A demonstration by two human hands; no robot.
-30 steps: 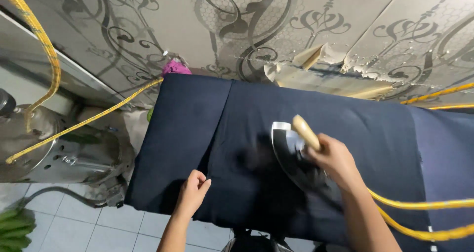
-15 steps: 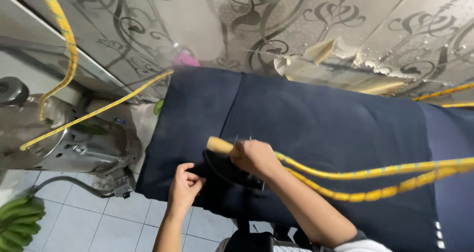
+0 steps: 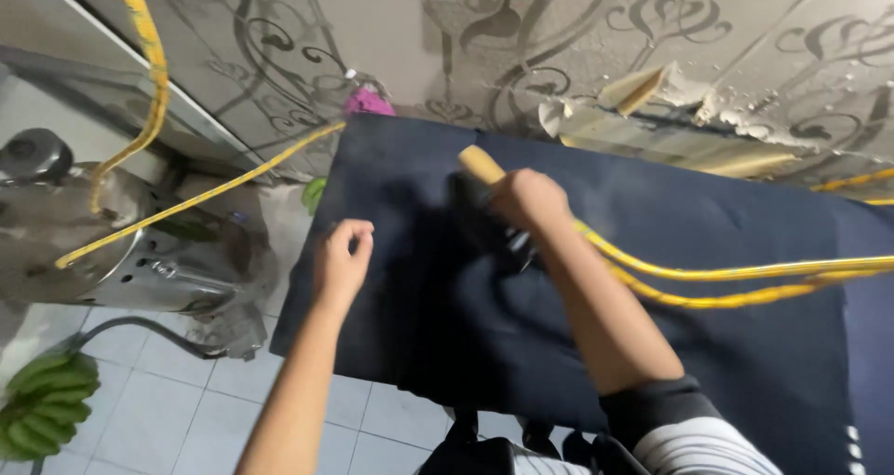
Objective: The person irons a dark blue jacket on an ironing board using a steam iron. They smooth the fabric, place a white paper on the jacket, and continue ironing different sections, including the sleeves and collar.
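Pressing a dark iron point(image 3: 484, 219) across navy cloth point(image 3: 652, 279) at centre frame, my right hand point(image 3: 529, 198) is wrapped tight around its pale wooden handle point(image 3: 480, 164). My left hand point(image 3: 341, 263), fingers loosely curled and empty, rests on the fabric just beside it. Yellow cords point(image 3: 736, 284) trail right; snagged on my arm, I judge, they could jerk the iron toward those fingers.

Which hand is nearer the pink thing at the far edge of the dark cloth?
Left. The left hand rests on the dark cloth below the pink thing; the right hand, gripping the iron's wooden handle, is farther right.
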